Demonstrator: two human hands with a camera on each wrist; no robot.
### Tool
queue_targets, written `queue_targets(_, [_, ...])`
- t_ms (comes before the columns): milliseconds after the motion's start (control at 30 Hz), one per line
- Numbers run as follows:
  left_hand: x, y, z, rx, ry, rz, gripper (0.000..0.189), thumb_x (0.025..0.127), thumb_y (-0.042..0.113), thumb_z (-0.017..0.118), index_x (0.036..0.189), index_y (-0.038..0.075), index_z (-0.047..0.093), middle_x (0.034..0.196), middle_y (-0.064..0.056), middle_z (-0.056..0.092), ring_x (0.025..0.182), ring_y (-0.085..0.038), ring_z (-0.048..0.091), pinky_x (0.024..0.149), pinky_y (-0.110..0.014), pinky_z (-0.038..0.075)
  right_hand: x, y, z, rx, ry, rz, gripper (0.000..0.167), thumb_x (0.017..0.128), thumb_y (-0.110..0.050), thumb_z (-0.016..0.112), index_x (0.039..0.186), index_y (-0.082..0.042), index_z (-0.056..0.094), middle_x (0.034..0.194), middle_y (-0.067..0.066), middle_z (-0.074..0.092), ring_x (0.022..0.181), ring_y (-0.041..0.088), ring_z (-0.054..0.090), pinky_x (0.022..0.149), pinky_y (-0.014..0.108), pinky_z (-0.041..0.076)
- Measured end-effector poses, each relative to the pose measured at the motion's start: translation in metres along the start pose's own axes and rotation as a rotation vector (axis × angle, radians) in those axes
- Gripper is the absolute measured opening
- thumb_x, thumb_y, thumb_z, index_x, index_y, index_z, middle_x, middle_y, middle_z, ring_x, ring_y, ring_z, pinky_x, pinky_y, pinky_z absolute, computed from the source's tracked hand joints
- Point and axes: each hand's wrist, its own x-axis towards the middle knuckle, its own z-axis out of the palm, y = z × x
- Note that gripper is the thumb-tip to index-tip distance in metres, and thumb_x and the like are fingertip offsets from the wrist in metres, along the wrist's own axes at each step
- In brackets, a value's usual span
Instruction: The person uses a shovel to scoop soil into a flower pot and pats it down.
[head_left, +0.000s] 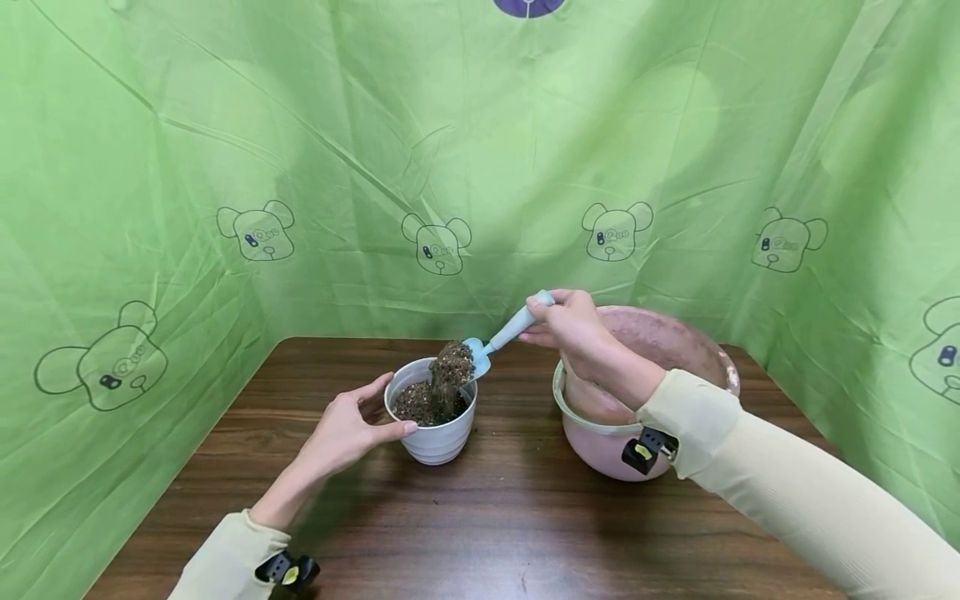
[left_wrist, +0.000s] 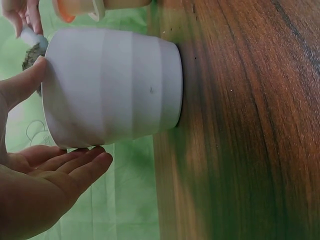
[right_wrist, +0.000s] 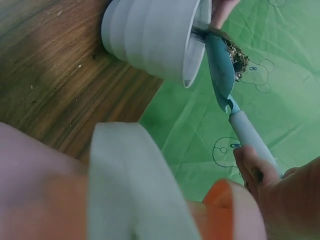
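Nearest the head camera, had a cream sleeve (head_left: 810, 492) slanting in from the lower right over the edge of a pink basin (head_left: 592, 454). Beyond its cuff, closed the right hand (head_left: 577, 325) round the handle of a pale blue trowel (head_left: 513, 327), well up toward the end, probably for leverage in tilting the blade. Held the handle higher than the blade, a slant seemingly suited to letting soil (head_left: 452, 363) slide off by its own weight. Aimed the blade over the right side of a white pot (head_left: 438, 448), with soil loose and blurred below it; could not tell blade and rim touching or apart.

Set the pot upright on the wooden table (head_left: 420, 542), left of the basin and near it, likely for a short carry between the two. Clamped the left hand (head_left: 347, 433) on the pot near its rim, with thumb on the near side and fingers against the other, presumably as a brace against tipping. Could not make out the basin's contents, partly hidden behind the right forearm. Hung a green curtain (head_left: 495, 133) behind everything.
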Motion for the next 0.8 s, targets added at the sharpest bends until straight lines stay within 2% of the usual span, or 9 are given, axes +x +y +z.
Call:
queue_targets(167, [-0.001, 0.000, 0.000, -0.015, 0.000, 0.002, 0.096, 0.084, 0.031, 0.092, 0.159, -0.001, 0.042, 0.152, -0.023, 0.053, 0.134, -0.036, 0.057, 0.109, -0.047, 0.048, -0.002, 0.002, 0.010, -0.084, 0.014, -0.066, 0.030, 0.110, -0.003, 0.052, 0.133, 0.016, 0.052, 0.115, 0.026, 0.064, 0.105, 0.035, 0.072, 0.097, 0.045, 0.058])
queue_targets(267, [-0.001, 0.000, 0.001, -0.031, -0.004, 0.005, 0.096, 0.084, 0.029, 0.092, 0.159, -0.002, 0.041, 0.152, -0.023, 0.053, 0.135, -0.036, 0.057, 0.109, -0.046, 0.048, -0.003, 0.002, 0.015, -0.185, 0.016, -0.139, 0.028, 0.109, -0.002, 0.054, 0.130, 0.015, 0.054, 0.115, 0.028, 0.066, 0.106, 0.039, 0.072, 0.093, 0.043, 0.060])
queue_targets(367, [-0.001, 0.000, 0.001, -0.045, -0.010, 0.010, 0.096, 0.085, 0.028, 0.092, 0.159, -0.003, 0.040, 0.152, -0.024, 0.052, 0.135, -0.037, 0.056, 0.109, -0.045, 0.048, -0.004, 0.003, 0.019, -0.292, 0.012, -0.223, 0.024, 0.108, -0.003, 0.057, 0.127, 0.013, 0.056, 0.114, 0.027, 0.069, 0.104, 0.038, 0.074, 0.087, 0.036, 0.062])
queue_targets(500, [-0.001, 0.001, 0.001, -0.048, -0.008, 0.008, 0.096, 0.084, 0.028, 0.092, 0.159, -0.003, 0.040, 0.153, -0.023, 0.051, 0.135, -0.036, 0.057, 0.109, -0.045, 0.048, -0.009, 0.003, 0.024, -0.429, -0.009, -0.349, 0.021, 0.107, -0.006, 0.061, 0.124, 0.007, 0.060, 0.113, 0.020, 0.072, 0.099, 0.031, 0.075, 0.082, 0.034, 0.063])
queue_targets(633, [-0.001, 0.001, 0.001, -0.048, -0.005, 0.003, 0.096, 0.084, 0.029, 0.092, 0.159, -0.002, 0.040, 0.153, -0.023, 0.052, 0.134, -0.035, 0.057, 0.109, -0.045, 0.048, -0.014, 0.005, 0.026, -0.563, -0.037, -0.502, 0.018, 0.106, -0.011, 0.065, 0.121, -0.002, 0.065, 0.114, 0.012, 0.074, 0.101, 0.024, 0.074, 0.086, 0.038, 0.061])
queue_targets(800, [-0.001, 0.001, 0.001, -0.052, -0.003, 0.000, 0.095, 0.085, 0.027, 0.092, 0.159, -0.002, 0.041, 0.152, -0.022, 0.053, 0.133, -0.035, 0.059, 0.108, -0.045, 0.050, -0.018, 0.007, 0.026, -0.602, -0.157, -0.700, 0.019, 0.105, -0.006, 0.065, 0.123, -0.002, 0.064, 0.118, 0.012, 0.073, 0.111, 0.021, 0.072, 0.093, 0.038, 0.058])
